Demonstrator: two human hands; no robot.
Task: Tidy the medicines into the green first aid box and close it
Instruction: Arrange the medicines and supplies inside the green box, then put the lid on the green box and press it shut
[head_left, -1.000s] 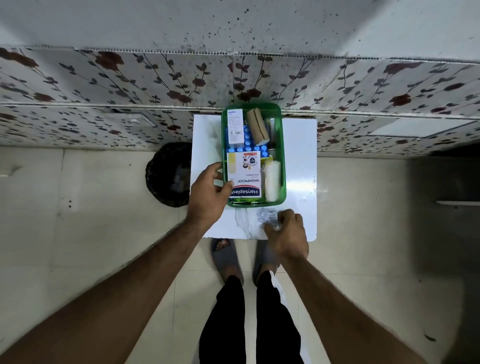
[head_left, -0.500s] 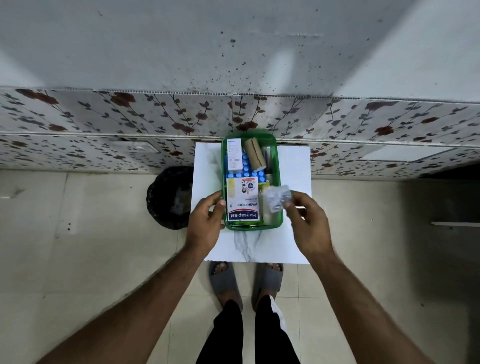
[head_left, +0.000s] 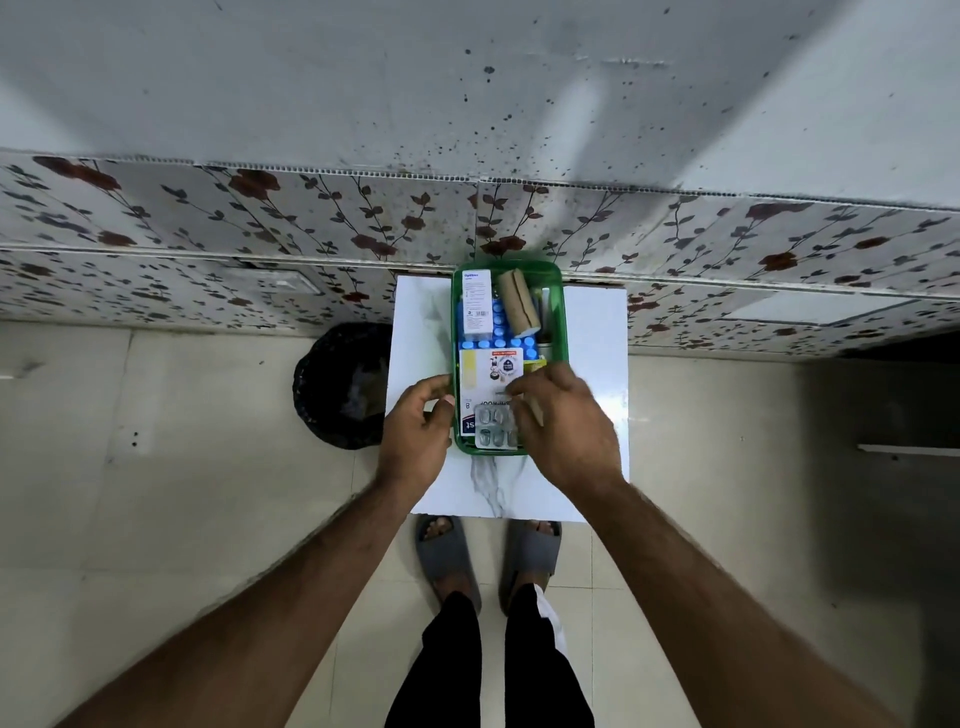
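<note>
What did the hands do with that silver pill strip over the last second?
The right hand picked the pill strip up off the white table, carried it over the green box and laid it on the plaster packet at the near end; whether it has let go is unclear. The left hand stayed on the box's left rim. The box and its other contents did not shift.

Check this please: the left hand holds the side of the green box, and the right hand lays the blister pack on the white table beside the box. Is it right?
Not quite. The head view shows the right hand laying the blister pack inside the green box, on top of the plaster carton, not on the white table. The left hand does hold the box's side.
</note>
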